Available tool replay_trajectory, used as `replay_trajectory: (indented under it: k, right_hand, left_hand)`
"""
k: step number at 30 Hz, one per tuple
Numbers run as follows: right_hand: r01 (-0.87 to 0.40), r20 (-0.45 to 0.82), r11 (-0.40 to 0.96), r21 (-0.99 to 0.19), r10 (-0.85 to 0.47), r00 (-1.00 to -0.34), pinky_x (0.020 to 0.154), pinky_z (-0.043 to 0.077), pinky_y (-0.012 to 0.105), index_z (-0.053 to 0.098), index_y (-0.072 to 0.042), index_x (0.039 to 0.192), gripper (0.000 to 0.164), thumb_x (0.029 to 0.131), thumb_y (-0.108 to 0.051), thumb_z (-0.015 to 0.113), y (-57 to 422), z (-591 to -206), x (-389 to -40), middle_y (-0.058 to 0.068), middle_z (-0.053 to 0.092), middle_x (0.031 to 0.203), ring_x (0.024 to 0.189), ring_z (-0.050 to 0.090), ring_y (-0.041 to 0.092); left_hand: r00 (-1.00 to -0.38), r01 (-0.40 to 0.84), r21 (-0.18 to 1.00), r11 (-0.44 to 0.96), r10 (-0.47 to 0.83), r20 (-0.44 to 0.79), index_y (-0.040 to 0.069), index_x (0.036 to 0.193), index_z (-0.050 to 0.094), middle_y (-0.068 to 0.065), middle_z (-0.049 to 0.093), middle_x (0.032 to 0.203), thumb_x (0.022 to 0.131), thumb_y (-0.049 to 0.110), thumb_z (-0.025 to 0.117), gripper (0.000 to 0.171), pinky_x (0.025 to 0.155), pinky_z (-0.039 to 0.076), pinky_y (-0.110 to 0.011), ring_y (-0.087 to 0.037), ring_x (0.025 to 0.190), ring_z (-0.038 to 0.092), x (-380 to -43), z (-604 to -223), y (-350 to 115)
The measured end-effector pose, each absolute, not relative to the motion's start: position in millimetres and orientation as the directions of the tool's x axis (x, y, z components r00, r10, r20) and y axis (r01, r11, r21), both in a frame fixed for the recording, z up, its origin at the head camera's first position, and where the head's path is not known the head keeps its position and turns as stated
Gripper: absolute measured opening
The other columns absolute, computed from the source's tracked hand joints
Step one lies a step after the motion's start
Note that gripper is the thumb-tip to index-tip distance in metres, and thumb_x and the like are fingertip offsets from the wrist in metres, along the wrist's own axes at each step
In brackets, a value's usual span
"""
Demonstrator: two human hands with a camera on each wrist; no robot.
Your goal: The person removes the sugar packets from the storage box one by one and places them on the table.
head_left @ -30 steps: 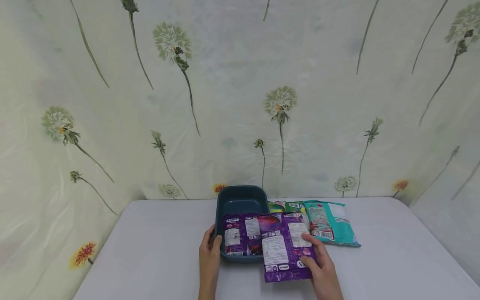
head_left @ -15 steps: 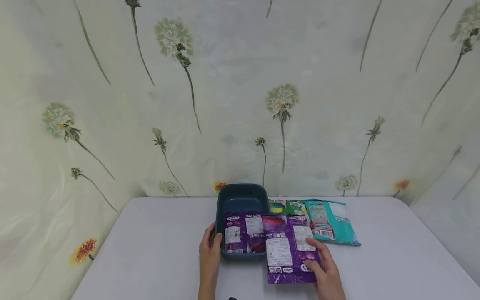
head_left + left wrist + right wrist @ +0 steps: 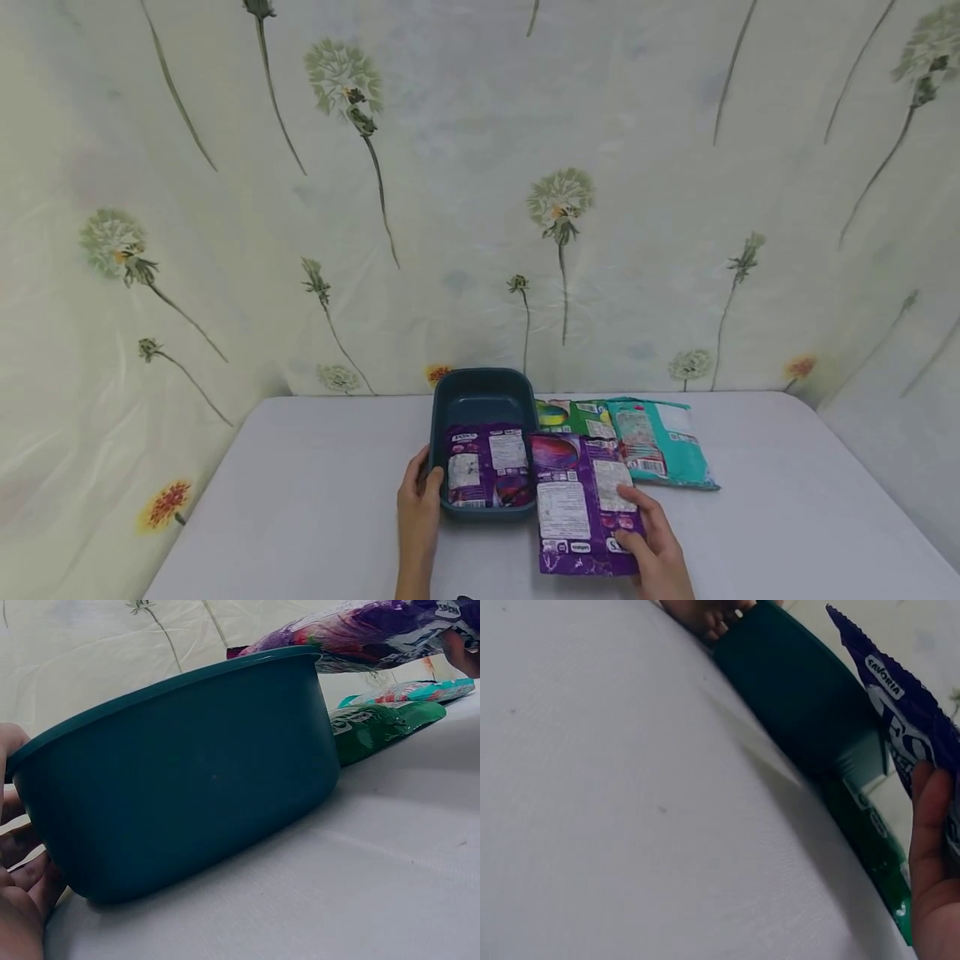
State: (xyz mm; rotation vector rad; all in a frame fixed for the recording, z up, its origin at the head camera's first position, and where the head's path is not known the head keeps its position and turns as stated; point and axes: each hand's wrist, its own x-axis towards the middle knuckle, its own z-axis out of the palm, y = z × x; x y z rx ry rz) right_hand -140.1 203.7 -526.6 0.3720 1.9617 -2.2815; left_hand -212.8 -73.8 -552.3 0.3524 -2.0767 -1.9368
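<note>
Head view, item one: a purple bag (image 3: 585,504), being held up off the white table (image 3: 315,500) by the right hand (image 3: 656,542), whose fingers are pinching it narrowly at the near right edge. Lie: the bag is extending leftward and away from that grip, its long axis running roughly from the person towards the wall, about parallel to the long side of the blue tub (image 3: 487,515). Key relation: the tub is standing immediately left of the bag, whose left edge is overlapping the tub's right rim in the head view; whether they are touching, one cannot tell. Nearer hand to the bag: the right. Item two: the left hand (image 3: 420,496), gripping the tub's left side. Item three: a second purple bag (image 3: 487,467), lying inside the tub's near half. Item four: a green bag (image 3: 573,417) and a teal bag (image 3: 663,442), lying on the table right of the tub.
</note>
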Motion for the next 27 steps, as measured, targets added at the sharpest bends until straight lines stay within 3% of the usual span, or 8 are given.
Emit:
replay_trajectory:
  k: [3, 15, 20, 27]
  right_hand:
    - [0.215, -0.231, -0.167, -0.962, 0.082, -0.970, 0.094, 0.053, 0.033, 0.022, -0.021, 0.145, 0.064, 0.086, -0.004, 0.043, 205, -529, -138, 0.000, 0.025, 0.148, 0.104, 0.059, -0.007]
    - [0.160, -0.179, -0.207, -0.965, 0.075, -0.981, 0.085, 0.057, 0.034, 0.026, -0.021, 0.143, 0.061, 0.089, -0.006, 0.049, 221, -541, -131, -0.032, 0.049, 0.117, 0.100, 0.062, -0.001]
    - [0.144, -0.158, -0.217, -0.966, 0.051, -0.986, 0.082, 0.058, 0.035, 0.027, -0.017, 0.143, 0.061, 0.088, -0.005, 0.050, 225, -544, -129, -0.035, 0.052, 0.114, 0.100, 0.063, 0.002]
    - [0.299, -0.326, -0.215, -0.930, 0.103, -0.940, 0.089, 0.055, 0.041, 0.026, -0.025, 0.143, 0.065, 0.084, -0.005, 0.046, 222, -540, -129, -0.028, 0.048, 0.115, 0.101, 0.063, 0.004]
  left_hand:
    - [-0.931, 0.012, 0.997, 0.081, -0.364, 0.040, 0.009, 0.134, 0.051, -0.016, 0.053, 0.136, 0.094, 0.016, 0.053, 0.041, 0.107, 0.041, -0.045, -0.030, 0.125, 0.052, -213, -553, -74]
    - [-0.931, 0.005, 0.996, 0.085, -0.364, 0.036, 0.009, 0.134, 0.051, -0.016, 0.053, 0.136, 0.093, 0.014, 0.053, 0.041, 0.106, 0.042, -0.048, -0.031, 0.124, 0.053, -211, -550, -74]
    - [-0.930, 0.003, 0.995, 0.095, -0.365, 0.037, 0.009, 0.133, 0.052, -0.015, 0.054, 0.136, 0.093, 0.013, 0.053, 0.041, 0.106, 0.042, -0.047, -0.031, 0.125, 0.052, -211, -550, -74]
    - [-0.931, -0.015, 0.997, 0.082, -0.366, 0.016, 0.010, 0.133, 0.052, -0.014, 0.053, 0.137, 0.093, 0.014, 0.053, 0.041, 0.107, 0.041, -0.046, -0.030, 0.126, 0.051, -214, -551, -73]
